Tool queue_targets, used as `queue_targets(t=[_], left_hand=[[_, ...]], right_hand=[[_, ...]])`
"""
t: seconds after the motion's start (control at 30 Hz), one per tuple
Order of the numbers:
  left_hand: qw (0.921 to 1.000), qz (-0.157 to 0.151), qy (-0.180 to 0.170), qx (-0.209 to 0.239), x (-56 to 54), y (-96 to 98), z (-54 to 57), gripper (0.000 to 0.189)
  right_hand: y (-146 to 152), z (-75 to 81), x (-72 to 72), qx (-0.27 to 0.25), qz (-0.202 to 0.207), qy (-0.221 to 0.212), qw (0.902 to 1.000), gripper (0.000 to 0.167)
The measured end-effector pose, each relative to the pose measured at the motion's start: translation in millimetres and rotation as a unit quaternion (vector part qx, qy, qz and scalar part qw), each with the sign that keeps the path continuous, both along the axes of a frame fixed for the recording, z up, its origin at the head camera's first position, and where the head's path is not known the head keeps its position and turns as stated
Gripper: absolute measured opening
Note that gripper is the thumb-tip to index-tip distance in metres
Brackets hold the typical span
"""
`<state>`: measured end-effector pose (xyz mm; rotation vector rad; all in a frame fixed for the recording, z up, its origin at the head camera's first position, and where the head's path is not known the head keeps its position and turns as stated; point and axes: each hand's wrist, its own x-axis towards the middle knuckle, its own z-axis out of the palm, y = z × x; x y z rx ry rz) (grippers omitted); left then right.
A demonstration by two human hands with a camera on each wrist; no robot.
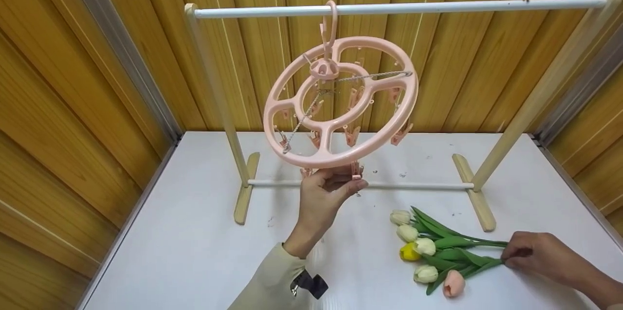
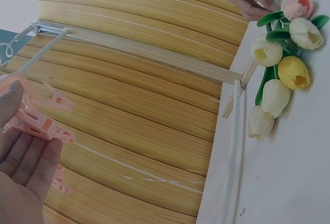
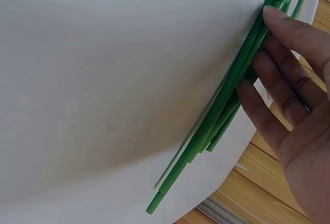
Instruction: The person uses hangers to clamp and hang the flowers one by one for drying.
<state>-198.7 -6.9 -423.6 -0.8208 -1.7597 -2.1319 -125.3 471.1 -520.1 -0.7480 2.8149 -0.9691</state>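
Note:
A round pink clip hanger (image 1: 323, 158) hangs tilted from a white rod, with small clothespins dangling from its rings. At its front rim my left hand (image 1: 319, 200) holds a pink clothespin (image 2: 38, 123), thumb on one side and fingers underneath. Artificial tulips (image 1: 408, 233) in cream, yellow and pink lie on the white table, flower heads pointing left. My right hand (image 1: 542, 256) is at the stem end of the bunch. In the right wrist view, its thumb and fingers pinch the green stems (image 3: 221, 97), whose cut ends stick out below the hand.
The white rod (image 1: 462, 7) tops a wooden stand with slanted legs (image 1: 545, 91) and feet (image 1: 246, 193) on the table (image 1: 194, 251). A lower white bar (image 1: 418, 186) joins the legs. Wood-patterned panels (image 1: 233, 57) close off the back and sides.

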Motion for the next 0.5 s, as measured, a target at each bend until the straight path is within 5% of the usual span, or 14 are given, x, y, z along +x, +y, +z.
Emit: queue_targets(t=[0.27,0.5], left_hand=[[0.9999,-0.002,-0.01,0.011,1.0,-3.1,-0.3,0.028],[0.9996,0.027,0.005,0.006,-0.6,-3.8,0.5,0.027]], right_hand=[[-1.7,-1.0,-1.0,-0.032,0.025,0.028,0.9988,0.038],[-1.6,11.7,-2.0,-0.037,0.011,-0.02,0.9991,0.031]])
